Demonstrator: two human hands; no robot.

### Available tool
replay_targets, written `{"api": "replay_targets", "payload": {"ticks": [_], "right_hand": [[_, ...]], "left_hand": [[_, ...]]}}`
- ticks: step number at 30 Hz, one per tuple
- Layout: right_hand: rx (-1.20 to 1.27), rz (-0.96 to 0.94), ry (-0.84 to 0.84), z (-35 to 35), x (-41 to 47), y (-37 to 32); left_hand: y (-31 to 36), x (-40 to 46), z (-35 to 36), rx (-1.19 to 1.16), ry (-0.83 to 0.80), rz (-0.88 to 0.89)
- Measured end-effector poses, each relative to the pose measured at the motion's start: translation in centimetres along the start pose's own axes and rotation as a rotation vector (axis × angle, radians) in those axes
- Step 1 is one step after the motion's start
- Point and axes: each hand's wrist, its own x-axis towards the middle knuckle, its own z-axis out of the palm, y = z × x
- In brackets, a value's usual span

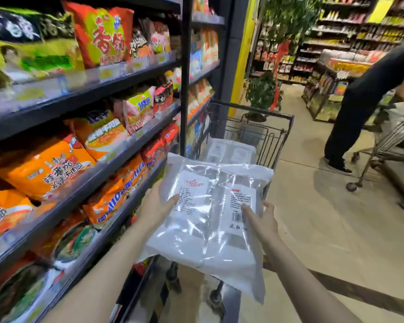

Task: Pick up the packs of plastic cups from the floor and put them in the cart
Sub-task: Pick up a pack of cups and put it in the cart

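Gripping 2 packs of cups (205, 220) with left hand (155, 206) and right hand (261, 220), cart (287, 127) holding more packs (229, 152)

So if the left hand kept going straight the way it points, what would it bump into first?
Probably the cart: the left hand, holding the pack of cups, points up toward its basket, though depth is hard to judge.

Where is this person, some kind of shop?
Most likely a supermarket aisle. Shelves on the left hold rows of bagged instant noodles behind price strips, a wire shopping cart stands ahead, and both hands, left hand and right hand, hold packs of plastic cups over it.
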Motion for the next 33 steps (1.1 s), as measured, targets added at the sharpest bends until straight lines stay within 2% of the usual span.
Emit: {"api": "replay_targets", "payload": {"ticks": [15,23,28,33], "right_hand": [[-0.11,0.325,-0.055,7.0,17.1,4.5],[-0.137,0.421,-0.071,8.7,20.1,7.6],[-0.156,0.417,-0.111,9.3,21.6,9.4],[-0.156,0.421,-0.133,10.0,22.0,10.4]], "left_hand": [[-4.4,17.6,11.5,0.033,-0.21,-0.115],[-7.1,20.6,15.9,0.039,-0.281,-0.169],[-9.1,21.7,17.8,0.055,-0.277,-0.26],[-10.2,22.4,18.5,0.096,-0.319,-0.276]]}}
